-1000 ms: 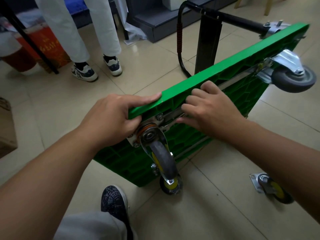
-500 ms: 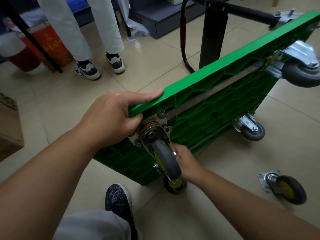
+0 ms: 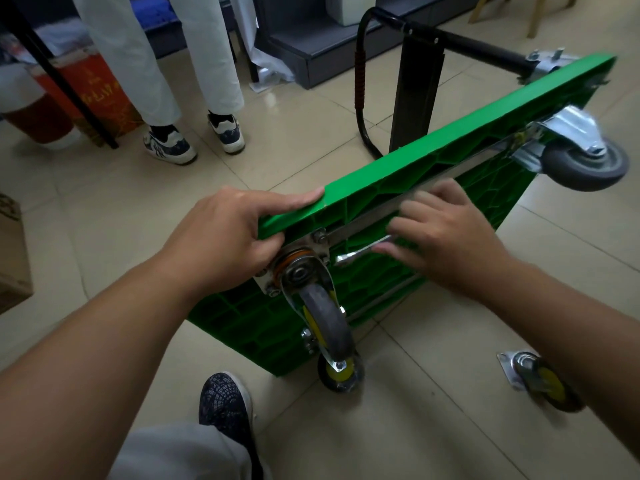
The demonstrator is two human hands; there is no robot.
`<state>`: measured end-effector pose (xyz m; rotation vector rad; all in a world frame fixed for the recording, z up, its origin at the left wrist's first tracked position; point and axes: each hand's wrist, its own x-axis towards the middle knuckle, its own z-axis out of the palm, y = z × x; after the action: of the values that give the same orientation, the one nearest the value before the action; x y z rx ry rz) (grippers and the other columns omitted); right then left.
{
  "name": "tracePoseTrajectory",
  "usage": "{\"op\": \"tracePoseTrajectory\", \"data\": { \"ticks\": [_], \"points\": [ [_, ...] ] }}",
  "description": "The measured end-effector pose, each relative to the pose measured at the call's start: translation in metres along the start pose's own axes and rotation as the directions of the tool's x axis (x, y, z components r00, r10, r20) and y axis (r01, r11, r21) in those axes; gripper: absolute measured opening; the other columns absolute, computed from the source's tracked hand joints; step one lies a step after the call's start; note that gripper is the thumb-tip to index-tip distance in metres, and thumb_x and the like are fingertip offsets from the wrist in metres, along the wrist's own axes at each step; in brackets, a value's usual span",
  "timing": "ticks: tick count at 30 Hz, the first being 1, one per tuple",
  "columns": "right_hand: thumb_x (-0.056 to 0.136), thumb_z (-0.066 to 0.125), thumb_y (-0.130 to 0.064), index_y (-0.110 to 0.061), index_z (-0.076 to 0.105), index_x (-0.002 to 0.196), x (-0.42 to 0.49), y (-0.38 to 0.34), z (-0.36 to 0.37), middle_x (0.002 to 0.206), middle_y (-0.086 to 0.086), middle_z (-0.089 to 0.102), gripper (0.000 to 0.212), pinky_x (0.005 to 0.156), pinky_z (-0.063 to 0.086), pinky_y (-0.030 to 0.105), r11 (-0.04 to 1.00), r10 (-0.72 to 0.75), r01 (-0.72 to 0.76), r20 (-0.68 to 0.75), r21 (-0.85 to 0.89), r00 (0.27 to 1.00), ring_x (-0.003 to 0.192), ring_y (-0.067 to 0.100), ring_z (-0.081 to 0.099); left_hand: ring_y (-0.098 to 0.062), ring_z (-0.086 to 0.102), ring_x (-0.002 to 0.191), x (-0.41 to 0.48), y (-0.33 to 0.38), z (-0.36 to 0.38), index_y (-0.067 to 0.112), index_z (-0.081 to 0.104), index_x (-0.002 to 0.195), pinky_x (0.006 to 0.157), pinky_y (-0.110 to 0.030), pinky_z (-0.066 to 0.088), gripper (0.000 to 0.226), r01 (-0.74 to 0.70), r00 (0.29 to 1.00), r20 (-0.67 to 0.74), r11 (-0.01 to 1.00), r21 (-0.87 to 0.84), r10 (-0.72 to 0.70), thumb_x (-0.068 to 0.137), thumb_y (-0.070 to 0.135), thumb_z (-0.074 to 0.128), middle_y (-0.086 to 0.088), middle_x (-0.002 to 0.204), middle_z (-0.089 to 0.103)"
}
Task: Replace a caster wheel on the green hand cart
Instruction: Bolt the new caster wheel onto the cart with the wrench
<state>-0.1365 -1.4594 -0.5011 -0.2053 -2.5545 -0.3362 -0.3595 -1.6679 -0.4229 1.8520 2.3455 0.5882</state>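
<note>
The green hand cart is standing on edge on the floor, with the left hand clamping its fingers over the top rim above the mounted caster wheel. The right hand is gripping a wrench in curled fingers just beside that wheel.

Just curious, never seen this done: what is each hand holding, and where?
The left hand grips the green cart by its top edge near the caster. The right hand holds a wrench by its handle end.
</note>
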Motion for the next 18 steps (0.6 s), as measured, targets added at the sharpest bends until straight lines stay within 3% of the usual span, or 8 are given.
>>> {"op": "tracePoseTrajectory", "data": {
  "ticks": [5,7,9,13,18],
  "points": [
    [0.1,0.045,-0.052,-0.016,0.067,0.084,0.039,-0.007,-0.021,0.078,0.004,0.059,0.045,0.089,0.038,0.041,0.979,-0.12,0.131,0.076,-0.156,0.99,0.077,0.026,0.056,-0.009,0.056,0.053,-0.001,0.003,-0.001,0.066,0.047,0.14,0.048,-0.028,0.038,0.069,0.003,1.0,0.009,1.0,0.001,-0.003,0.09,0.021,0.063,0.005,0.086,0.078],
    [0.099,0.046,-0.053,-0.017,0.069,0.085,0.045,-0.007,-0.025,0.078,0.003,0.059,0.045,0.091,0.038,0.042,0.974,-0.127,0.146,0.118,-0.171,0.985,0.078,0.026,0.057,-0.009,0.056,0.052,0.0,0.002,-0.001,0.069,0.045,0.14,0.049,-0.034,0.047,0.07,0.01,1.0,0.017,1.0,-0.005,-0.01,0.091,0.022,0.063,0.001,0.1,0.08],
    [0.098,0.043,-0.054,-0.018,0.07,0.086,0.047,-0.007,-0.027,0.079,0.003,0.06,0.047,0.092,0.037,0.042,0.972,-0.127,0.155,0.157,-0.177,0.979,0.079,0.026,0.057,-0.007,0.057,0.054,0.0,0.001,-0.001,0.068,0.046,0.14,0.049,-0.031,0.045,0.07,0.011,1.0,0.021,1.0,-0.01,-0.011,0.09,0.023,0.062,0.003,0.111,0.079],
    [0.098,0.048,-0.053,-0.017,0.071,0.085,0.046,-0.009,-0.026,0.077,0.003,0.059,0.044,0.091,0.038,0.043,0.97,-0.11,0.144,0.177,-0.193,0.978,0.079,0.027,0.058,-0.01,0.055,0.053,0.0,0.0,0.0,0.071,0.043,0.139,0.049,-0.033,0.045,0.069,0.006,1.0,0.017,1.0,-0.011,-0.005,0.087,0.028,0.057,0.0,0.101,0.08],
    [0.098,0.042,-0.053,-0.016,0.07,0.086,0.037,-0.014,-0.015,0.078,0.005,0.062,0.048,0.089,0.038,0.043,0.977,-0.026,0.067,0.203,-0.2,0.979,0.079,0.028,0.058,-0.01,0.058,0.051,0.001,-0.003,0.0,0.076,0.035,0.14,0.059,-0.044,0.055,0.078,0.015,1.0,0.014,1.0,0.015,-0.015,0.091,0.022,0.062,-0.008,0.108,0.078]
  ]
}}
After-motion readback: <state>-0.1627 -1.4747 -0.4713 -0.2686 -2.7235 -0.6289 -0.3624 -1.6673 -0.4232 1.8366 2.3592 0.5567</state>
